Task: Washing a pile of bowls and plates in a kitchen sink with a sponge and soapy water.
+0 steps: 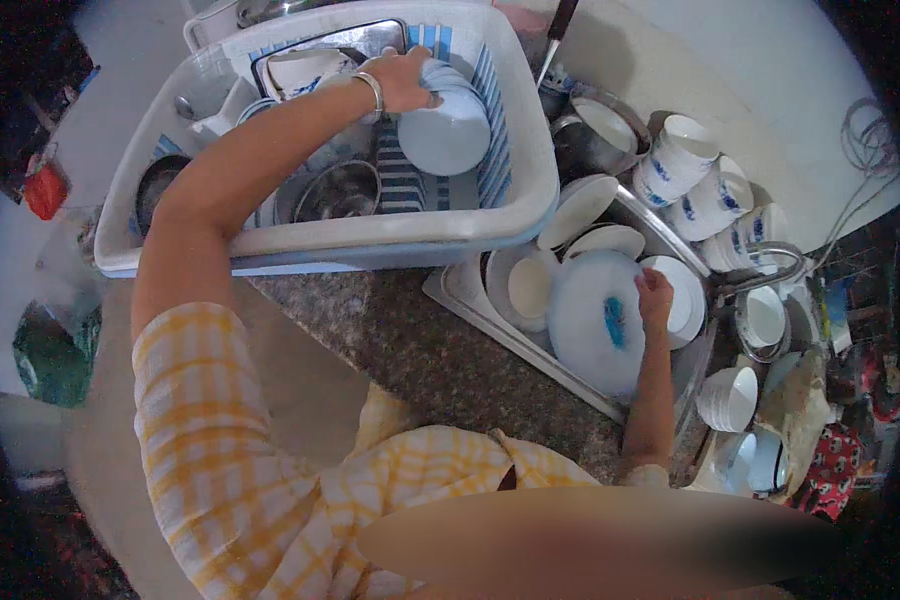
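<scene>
My left hand [401, 81] reaches into a white and blue plastic dish basket [390, 229] and grips a stack of white bowls [444, 131] standing on edge at its right side. Beside the stack are a metal tray [375, 37], a white dish with blue pattern [307, 71] and a metal bowl [339, 191]. My right hand [654, 300] is over the sink [525, 330], its fingers at the rim of a large whitish round plate or lid [592, 322] with a blue mark. Whether those fingers close on the rim is hard to see. White plates [679, 300] lie behind that hand.
A faucet [765, 270] rises at the sink's far edge. Patterned cups or bowls [675, 161] are stacked behind it, with a metal pot [596, 139] to their left. More white bowls [727, 399] stand at the right. Speckled stone counter [420, 337] lies between basket and sink.
</scene>
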The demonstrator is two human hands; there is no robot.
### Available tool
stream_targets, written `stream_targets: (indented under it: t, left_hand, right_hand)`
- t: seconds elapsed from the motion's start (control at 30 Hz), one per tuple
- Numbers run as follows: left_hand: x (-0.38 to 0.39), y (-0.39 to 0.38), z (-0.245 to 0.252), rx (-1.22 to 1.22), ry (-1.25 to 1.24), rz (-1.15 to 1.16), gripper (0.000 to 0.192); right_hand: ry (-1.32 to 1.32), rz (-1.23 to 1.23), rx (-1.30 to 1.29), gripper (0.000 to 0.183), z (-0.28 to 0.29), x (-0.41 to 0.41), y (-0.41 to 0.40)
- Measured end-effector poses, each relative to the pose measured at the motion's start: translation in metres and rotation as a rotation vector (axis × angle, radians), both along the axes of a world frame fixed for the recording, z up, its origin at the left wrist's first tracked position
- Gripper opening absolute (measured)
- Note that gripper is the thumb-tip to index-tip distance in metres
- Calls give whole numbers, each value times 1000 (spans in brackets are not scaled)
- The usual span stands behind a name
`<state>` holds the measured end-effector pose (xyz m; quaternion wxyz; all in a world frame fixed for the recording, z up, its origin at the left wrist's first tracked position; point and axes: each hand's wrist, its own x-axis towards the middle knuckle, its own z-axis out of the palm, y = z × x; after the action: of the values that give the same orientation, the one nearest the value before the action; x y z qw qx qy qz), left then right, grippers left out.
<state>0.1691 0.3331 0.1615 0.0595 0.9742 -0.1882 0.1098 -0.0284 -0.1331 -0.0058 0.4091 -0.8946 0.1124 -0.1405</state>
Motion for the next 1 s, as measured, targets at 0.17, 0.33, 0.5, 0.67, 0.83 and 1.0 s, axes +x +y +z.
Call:
stream_targets:
  t: [0.17,0.33,0.5,0.67,0.83,1.0]
  left_hand:
    - [8,4,-10,-135,25,13,68]
    - [10,2,-6,-290,174,-50,70]
    - [30,1,-14,-72,4,-305,51]
    - [65,17,-25,266,-65,-517,36]
    - [83,-1,-19,3,172,-680,39]
    - [96,20,-33,-424,521,-407,59]
  right_hand:
    - [-355,77,555,18,122,3,119]
    - [-284,429,252,26,223,11,249]
    - [33,406,279,37,248,51,278]
    - [366,427,353,58,239,55,318]
    - [479,360,369,75,235,82,325]
    - [584,316,345,72,218,107,338]
